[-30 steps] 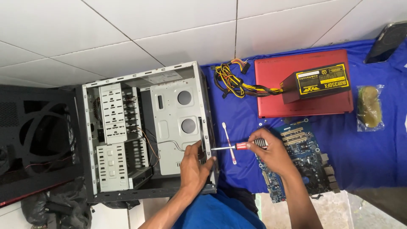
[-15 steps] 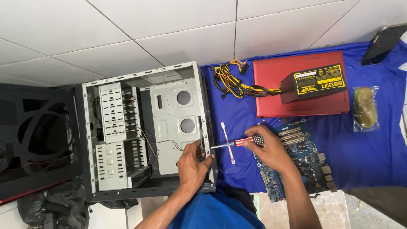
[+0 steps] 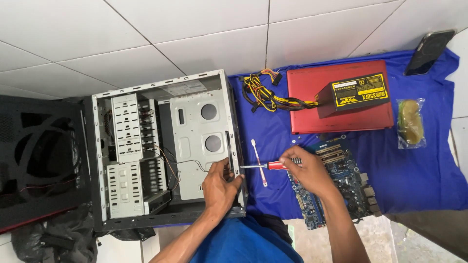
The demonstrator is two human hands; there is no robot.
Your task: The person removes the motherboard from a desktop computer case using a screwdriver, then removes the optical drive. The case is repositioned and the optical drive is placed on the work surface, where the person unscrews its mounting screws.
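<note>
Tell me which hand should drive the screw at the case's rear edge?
Right hand: it already holds the screwdriver, tip at the computer case rear edge. Left hand braces the case there.

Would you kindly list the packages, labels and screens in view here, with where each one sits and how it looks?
Label: on the black power supply box atop the red case, rectangular, yellow and black.
Clear plastic bag: right side of the blue cloth, holding something greenish-brown.
Phone: top right corner, dark screen, tilted.
</note>
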